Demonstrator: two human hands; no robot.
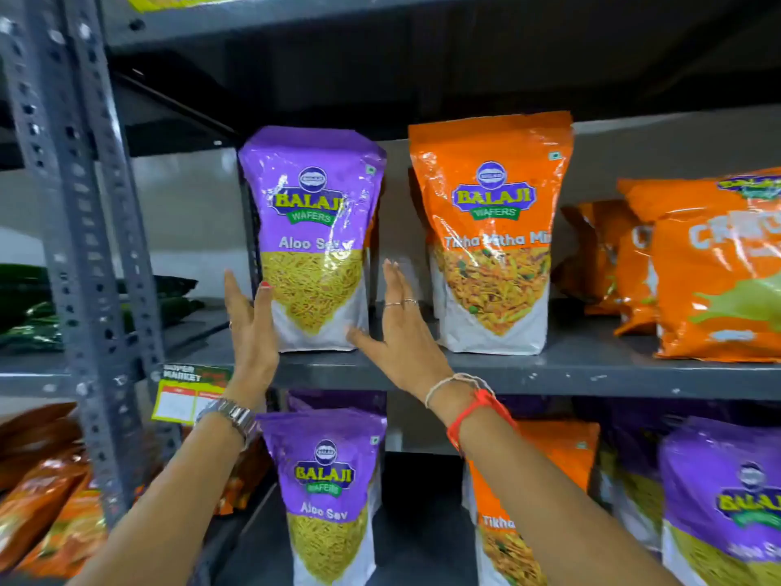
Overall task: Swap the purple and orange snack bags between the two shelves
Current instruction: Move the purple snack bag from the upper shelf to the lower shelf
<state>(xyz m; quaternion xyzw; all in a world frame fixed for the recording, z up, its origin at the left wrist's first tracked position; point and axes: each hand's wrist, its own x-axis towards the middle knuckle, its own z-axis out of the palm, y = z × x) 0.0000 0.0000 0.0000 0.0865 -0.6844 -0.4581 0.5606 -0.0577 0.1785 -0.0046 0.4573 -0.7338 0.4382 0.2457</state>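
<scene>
A purple Aloo Sev bag (pixel 312 230) stands upright on the upper shelf (pixel 570 374), with an orange Tikha Mitha Mix bag (pixel 490 230) upright to its right. My left hand (pixel 249 327) lies flat against the purple bag's left side, thumb on its front edge. My right hand (pixel 401 332) is spread beside the bag's right side, and only the thumb touches its lower corner. On the lower shelf stand another purple bag (pixel 325 492), an orange bag (pixel 562 454) partly hidden behind my right forearm, and a third purple bag (pixel 718 501) at the right.
Orange chip bags (pixel 710 268) crowd the upper shelf's right end. A perforated grey upright (pixel 84 205) stands at the left, with dark green packs (pixel 25 306) and orange-brown packs (pixel 42 501) beyond it. A price label (pixel 186 395) hangs on the shelf edge.
</scene>
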